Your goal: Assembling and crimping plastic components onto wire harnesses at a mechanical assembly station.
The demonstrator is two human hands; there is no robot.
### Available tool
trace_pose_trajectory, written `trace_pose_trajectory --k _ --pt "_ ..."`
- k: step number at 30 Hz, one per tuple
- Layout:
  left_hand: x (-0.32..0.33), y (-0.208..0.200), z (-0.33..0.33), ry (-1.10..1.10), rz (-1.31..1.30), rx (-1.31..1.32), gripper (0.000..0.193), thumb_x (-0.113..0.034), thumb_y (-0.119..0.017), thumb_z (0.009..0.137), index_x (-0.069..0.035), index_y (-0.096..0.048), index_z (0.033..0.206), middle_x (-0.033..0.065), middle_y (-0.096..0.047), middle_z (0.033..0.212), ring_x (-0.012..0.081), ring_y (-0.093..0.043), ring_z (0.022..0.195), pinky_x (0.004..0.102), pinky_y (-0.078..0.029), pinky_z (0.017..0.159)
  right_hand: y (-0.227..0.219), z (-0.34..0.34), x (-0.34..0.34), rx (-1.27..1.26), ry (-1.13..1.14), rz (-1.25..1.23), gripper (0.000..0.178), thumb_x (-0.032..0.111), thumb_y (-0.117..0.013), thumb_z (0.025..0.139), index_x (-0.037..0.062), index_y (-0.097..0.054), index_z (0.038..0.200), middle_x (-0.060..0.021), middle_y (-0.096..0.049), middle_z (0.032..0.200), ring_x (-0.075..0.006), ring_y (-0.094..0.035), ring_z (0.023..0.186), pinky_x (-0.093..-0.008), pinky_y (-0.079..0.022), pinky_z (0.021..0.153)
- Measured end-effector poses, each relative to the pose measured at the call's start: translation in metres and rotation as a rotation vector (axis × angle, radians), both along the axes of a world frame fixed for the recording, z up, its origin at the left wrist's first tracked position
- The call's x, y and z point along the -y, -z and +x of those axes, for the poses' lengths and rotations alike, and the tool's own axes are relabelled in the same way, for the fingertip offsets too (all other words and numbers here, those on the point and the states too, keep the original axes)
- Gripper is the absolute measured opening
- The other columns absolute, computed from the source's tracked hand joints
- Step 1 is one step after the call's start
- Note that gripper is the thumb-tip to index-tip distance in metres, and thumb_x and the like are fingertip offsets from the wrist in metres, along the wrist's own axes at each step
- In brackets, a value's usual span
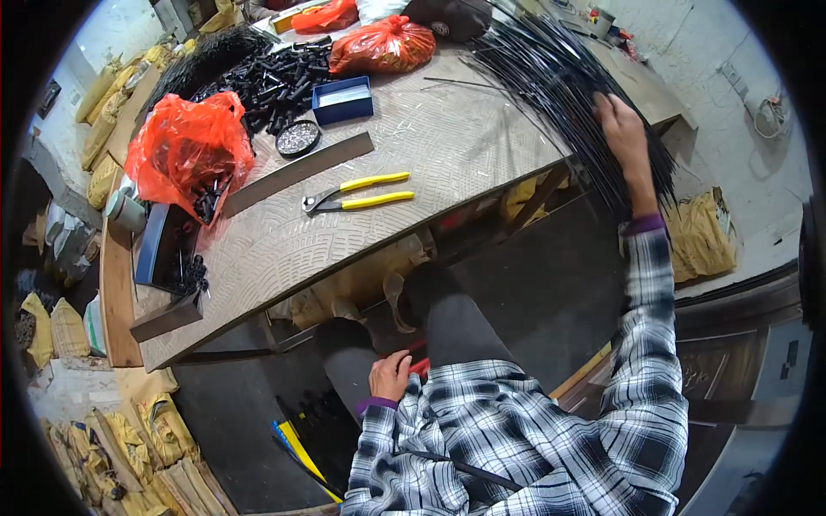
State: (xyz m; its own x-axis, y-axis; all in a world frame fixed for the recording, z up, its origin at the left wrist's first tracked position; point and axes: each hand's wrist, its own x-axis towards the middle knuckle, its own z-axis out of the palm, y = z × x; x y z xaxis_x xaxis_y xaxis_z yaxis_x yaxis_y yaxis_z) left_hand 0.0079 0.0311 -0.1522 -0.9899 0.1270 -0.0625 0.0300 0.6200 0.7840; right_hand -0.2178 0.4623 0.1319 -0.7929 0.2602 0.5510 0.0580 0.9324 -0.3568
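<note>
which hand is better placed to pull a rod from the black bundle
Right. The right hand already rests on the bundle of black rods; the left hand sits low by the lap, gripping something red.

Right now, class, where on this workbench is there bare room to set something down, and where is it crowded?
Bare patches: between the yellow-handled pliers and the bench's near edge, and between the blue box and the black rod bundle. Crowded: the far left around the orange bag and black parts pile.
</note>
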Motion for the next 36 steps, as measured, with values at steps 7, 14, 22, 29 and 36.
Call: trace_pose_trajectory --k 7,14,22,29,36 --pt "0.015 0.010 0.005 0.053 0.002 -0.118 0.020 -0.024 -0.057 0.081 -0.008 -0.066 0.089 0.0143 -0.064 0.079 0.0315 -0.061 0.074 0.0386 -0.048 0.066 -0.060 0.014 0.067 -0.013 -0.396 -0.786 0.023 0.030 -0.049 0.091 0.0133 -0.048 0.075 0.0092 -0.037 0.057 0.0007 -0.031 0.045 -0.0165 -0.023 0.039" --pt "0.016 0.007 0.005 -0.042 0.061 -0.113 0.022 -0.023 -0.054 0.083 -0.006 -0.064 0.092 0.0141 -0.064 0.078 0.0312 -0.062 0.074 0.0361 -0.048 0.066 -0.121 -0.091 0.100 -0.364 -0.332 -0.516 0.027 0.029 -0.051 0.089 0.0032 -0.053 0.083 -0.0013 -0.048 0.057 -0.0143 -0.044 0.047 -0.0266 -0.035 0.045" --pt "0.015 -0.024 0.007 0.020 0.343 0.034 0.020 -0.012 -0.054 0.086 0.000 -0.061 0.100 0.0096 -0.065 0.075 0.0131 -0.063 0.067 0.0259 -0.050 0.061 0.043 -0.132 0.161 -0.486 -0.513 -0.431 0.018 0.018 -0.054 0.087 0.0012 -0.054 0.081 -0.0021 -0.048 0.057 -0.0128 -0.043 0.051 -0.0289 -0.036 0.049" --pt "-0.045 -0.235 -0.069 0.381 0.588 -0.406 0.026 -0.002 -0.057 0.083 0.004 -0.055 0.108 0.0091 -0.063 0.087 0.0129 -0.061 0.074 0.0250 -0.050 0.069 -0.067 -0.050 0.203 0.306 -0.796 -0.775 0.020 0.020 -0.055 0.087 0.0082 -0.046 0.073 0.0054 -0.039 0.053 -0.0025 -0.034 0.039 -0.0191 -0.024 0.033" --pt "-0.073 -0.318 -0.192 0.065 0.858 -0.386 0.030 -0.015 -0.058 0.085 0.007 -0.053 0.105 0.0110 -0.061 0.093 0.0164 -0.057 0.094 0.0275 -0.046 0.084 -0.049 -0.011 0.231 0.005 -0.999 -0.449 0.029 0.013 -0.063 0.077 -0.0020 -0.049 0.098 -0.0087 -0.059 0.078 -0.0192 -0.056 0.072 -0.0330 -0.046 0.069"
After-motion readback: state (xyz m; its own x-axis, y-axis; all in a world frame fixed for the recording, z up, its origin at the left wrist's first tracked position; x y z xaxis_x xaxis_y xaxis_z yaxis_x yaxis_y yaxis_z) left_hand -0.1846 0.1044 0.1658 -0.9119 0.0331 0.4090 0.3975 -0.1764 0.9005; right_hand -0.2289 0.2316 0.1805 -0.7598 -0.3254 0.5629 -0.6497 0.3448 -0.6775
